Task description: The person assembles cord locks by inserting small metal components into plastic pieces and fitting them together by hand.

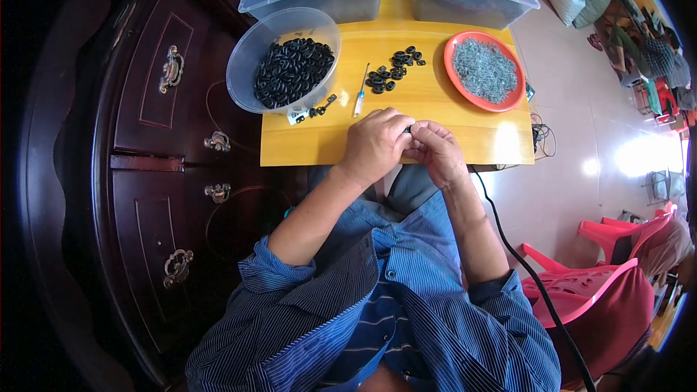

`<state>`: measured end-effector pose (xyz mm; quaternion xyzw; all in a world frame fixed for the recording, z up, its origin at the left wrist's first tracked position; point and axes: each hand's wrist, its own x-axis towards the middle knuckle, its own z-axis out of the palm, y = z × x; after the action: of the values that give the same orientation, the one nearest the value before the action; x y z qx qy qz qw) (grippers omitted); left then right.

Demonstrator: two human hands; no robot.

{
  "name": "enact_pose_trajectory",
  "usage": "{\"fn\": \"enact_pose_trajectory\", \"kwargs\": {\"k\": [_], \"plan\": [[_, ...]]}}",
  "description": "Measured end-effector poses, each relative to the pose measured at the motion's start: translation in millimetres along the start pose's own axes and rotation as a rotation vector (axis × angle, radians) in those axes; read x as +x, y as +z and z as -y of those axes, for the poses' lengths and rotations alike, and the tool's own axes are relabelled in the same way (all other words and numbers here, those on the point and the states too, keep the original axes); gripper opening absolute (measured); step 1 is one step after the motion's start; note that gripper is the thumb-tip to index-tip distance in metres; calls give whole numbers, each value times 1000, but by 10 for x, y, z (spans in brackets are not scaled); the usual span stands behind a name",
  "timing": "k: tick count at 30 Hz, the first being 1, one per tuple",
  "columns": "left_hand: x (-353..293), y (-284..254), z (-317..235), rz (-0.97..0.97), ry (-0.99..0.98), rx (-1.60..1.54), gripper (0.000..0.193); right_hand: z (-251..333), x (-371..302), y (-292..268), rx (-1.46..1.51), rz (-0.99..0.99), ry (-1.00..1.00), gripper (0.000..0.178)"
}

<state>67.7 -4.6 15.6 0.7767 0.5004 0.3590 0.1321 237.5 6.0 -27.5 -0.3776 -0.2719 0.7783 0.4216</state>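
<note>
Close together over the table's near edge, my left hand [377, 138] and my right hand [435, 149] pinch a small black plastic part [408, 129] between their fingertips. Most of that part is hidden by the fingers. Beyond the hands lies a loose group of black oval parts [390, 76] on the yellow table [305, 147]. A small screwdriver [359, 100] with a clear blue handle rests left of that group. Farther right, an orange-red plate [449, 65] holds a heap of small, shiny, pale pieces [485, 69].
A round clear tub [239, 76] of black parts stands at the table's left, with several small parts [319, 109] beside it. Two clear bins [319, 6] [465, 11] of black parts sit at the back. A dark drawer cabinet [152, 174] borders the left; pink chairs [581, 283] stand right.
</note>
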Motion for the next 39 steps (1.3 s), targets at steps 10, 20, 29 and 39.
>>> {"fn": "enact_pose_trajectory", "kwargs": {"k": [10, 20, 29, 39], "plan": [[41, -26, -30, -19, -104, -213, 23, -48, 38, -25, -24, -13, -24, 15], [159, -276, 91, 331, -163, -159, 13, -31, 47, -21, -141, 70, 18, 15], [1004, -1213, 345, -174, -140, -61, 51, 49, 15, 1, -169, 95, 57, 12], [102, -434, 363, -36, -76, -165, 18, 26, 77, 77, -261, 44, 13, 14]]}}
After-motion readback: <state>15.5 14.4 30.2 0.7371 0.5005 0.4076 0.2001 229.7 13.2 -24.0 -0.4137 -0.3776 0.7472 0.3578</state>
